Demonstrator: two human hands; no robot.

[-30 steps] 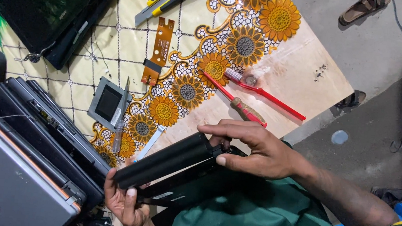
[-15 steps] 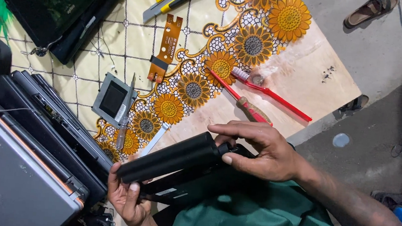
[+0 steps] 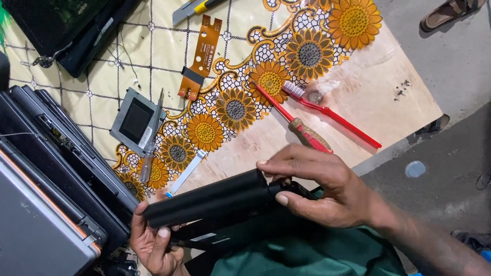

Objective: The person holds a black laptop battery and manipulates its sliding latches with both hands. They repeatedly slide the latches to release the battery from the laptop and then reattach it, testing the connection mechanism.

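Since a second ago the long black laptop battery [image 3: 211, 202] has kept its slant across the lap, and both hands have stayed on it; the view has only shifted slightly. The left hand [image 3: 155, 248] cups the battery's lower end from beneath, fingers curled up around it. The right hand [image 3: 323, 188] closes over the upper end, fingers laid along the top and thumb pressing the end. No container shows. Just beyond the right hand, on the sunflower-print cloth [image 3: 299, 54], lie a red-handled screwdriver [image 3: 296, 127] and a red toothbrush [image 3: 332, 113]. An orange flex cable [image 3: 200, 55] and a grey square drive caddy [image 3: 136, 120] lie farther off, beside stacked laptops [image 3: 30, 197].
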